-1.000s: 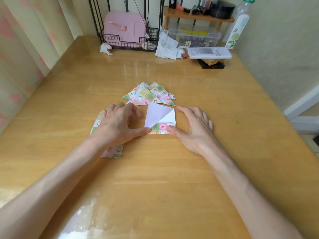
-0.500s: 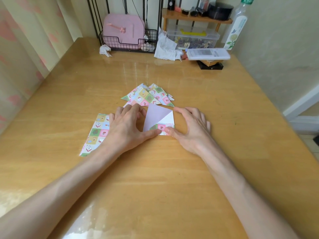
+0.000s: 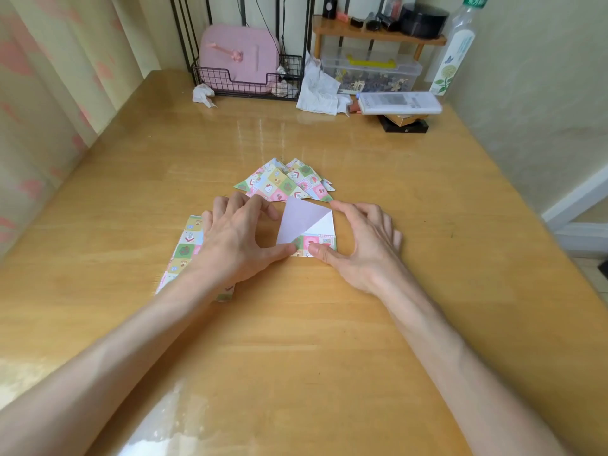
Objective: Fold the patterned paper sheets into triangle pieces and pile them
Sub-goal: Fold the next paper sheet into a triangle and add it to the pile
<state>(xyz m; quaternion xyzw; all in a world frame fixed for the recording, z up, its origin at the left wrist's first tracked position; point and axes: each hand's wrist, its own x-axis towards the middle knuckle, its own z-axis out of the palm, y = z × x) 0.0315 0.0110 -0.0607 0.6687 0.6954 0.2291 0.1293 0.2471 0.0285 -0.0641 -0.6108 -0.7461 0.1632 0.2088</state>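
A half-folded patterned sheet (image 3: 306, 225) lies flat on the wooden table (image 3: 329, 340), its pale back facing up with a diagonal fold and a patterned strip along its near edge. The thumb of my left hand (image 3: 237, 238) presses the strip's left end, and its fingers arch down beside the sheet. From the other side, my right hand (image 3: 365, 245) sets its thumb on the strip, fingers arched over the table. A pile of folded triangle pieces (image 3: 283, 182) lies just behind. Flat unfolded sheets (image 3: 182, 255) lie partly hidden under my left wrist.
At the table's far edge stand a wire basket with a pink case (image 3: 243, 64), crumpled tissues (image 3: 317, 90), a clear plastic box (image 3: 371, 72), a white remote on a dark box (image 3: 398, 102) and a bottle (image 3: 455, 51). A wall runs along the right.
My left hand has shifted right, off the flat sheets, so more of them shows. Both thumbs have closed in slightly along the patterned strip.
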